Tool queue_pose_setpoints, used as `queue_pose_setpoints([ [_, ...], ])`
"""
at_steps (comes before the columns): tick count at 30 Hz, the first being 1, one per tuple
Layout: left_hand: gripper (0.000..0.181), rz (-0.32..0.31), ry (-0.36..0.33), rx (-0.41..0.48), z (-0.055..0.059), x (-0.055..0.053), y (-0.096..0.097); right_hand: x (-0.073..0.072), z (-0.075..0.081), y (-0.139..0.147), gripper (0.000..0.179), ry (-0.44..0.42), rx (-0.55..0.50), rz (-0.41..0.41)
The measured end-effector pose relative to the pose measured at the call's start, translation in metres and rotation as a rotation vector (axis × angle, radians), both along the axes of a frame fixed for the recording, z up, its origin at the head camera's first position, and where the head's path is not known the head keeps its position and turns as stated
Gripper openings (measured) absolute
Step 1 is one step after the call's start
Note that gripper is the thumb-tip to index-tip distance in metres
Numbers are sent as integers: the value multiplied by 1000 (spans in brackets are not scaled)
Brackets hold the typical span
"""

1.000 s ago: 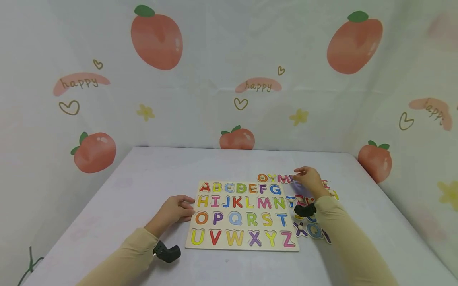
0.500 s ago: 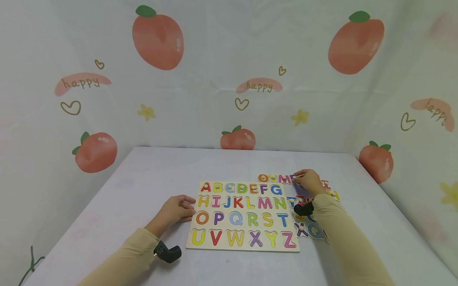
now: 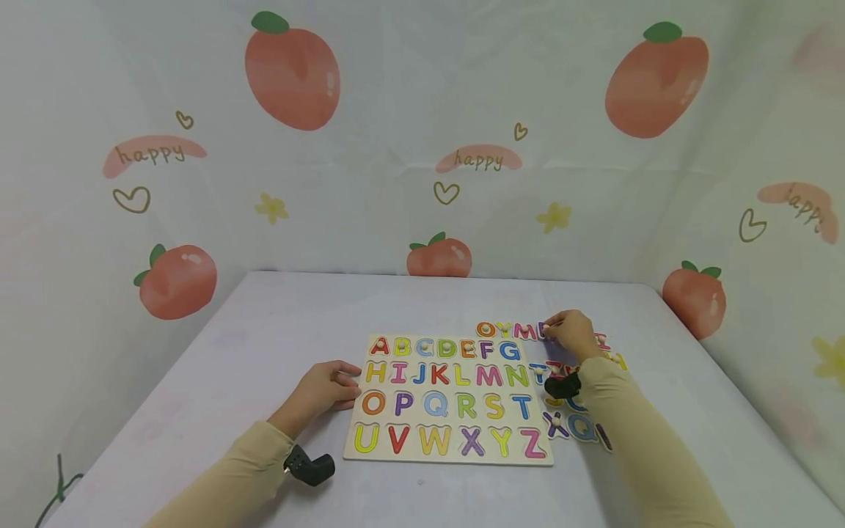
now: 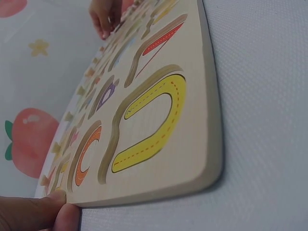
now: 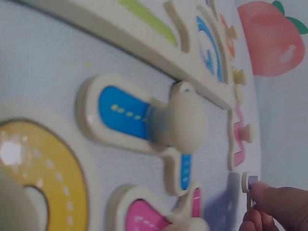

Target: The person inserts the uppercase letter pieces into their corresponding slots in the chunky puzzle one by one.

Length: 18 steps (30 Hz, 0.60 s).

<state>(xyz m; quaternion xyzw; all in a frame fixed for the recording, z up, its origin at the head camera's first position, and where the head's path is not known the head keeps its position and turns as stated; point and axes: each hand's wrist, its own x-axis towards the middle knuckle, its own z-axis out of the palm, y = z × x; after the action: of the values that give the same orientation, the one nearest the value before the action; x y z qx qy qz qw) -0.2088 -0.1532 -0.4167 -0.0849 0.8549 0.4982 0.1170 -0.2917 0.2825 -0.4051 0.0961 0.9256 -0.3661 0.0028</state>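
The wooden alphabet board [image 3: 449, 460] lies flat on the table, with knobbed letter pieces in the first slots of its top row. My left hand [image 3: 323, 387] rests at the board's left edge; in the left wrist view its fingertips [image 4: 57, 196] touch the edge near the corner. Beyond the board's far right corner, my right hand [image 3: 573, 334] pinches a purple letter piece [image 3: 544, 330]. In the right wrist view the thumb [image 5: 276, 199] and fingers are at this piece; its exact letter is mostly hidden.
An orange O [image 3: 485, 330], a yellow Y [image 3: 504, 330] and a pink M [image 3: 524, 331] lie behind the board. More pieces lie on its right, among them a blue T [image 3: 538, 371], a purple X [image 3: 556, 425] and a blue Q [image 3: 582, 427]. The right forearm partly covers this group.
My right hand has come down onto the purple letter piece and now pinches it, its fingers shifting slightly. My left hand and the board stay in place.
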Motion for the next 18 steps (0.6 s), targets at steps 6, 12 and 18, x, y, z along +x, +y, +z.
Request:
queue_pose_setpoints([
  [6,40,-9,-12,-19,0,-1,0,6,18,-6,25,23,-48,6],
  [12,41,-14,-8,-25,1,0,0,8,30,-20,32,43,-115,63],
  [18,40,-6,-6,-1,-1,-2,0,11,25,-37,30,62,-125,103],
])
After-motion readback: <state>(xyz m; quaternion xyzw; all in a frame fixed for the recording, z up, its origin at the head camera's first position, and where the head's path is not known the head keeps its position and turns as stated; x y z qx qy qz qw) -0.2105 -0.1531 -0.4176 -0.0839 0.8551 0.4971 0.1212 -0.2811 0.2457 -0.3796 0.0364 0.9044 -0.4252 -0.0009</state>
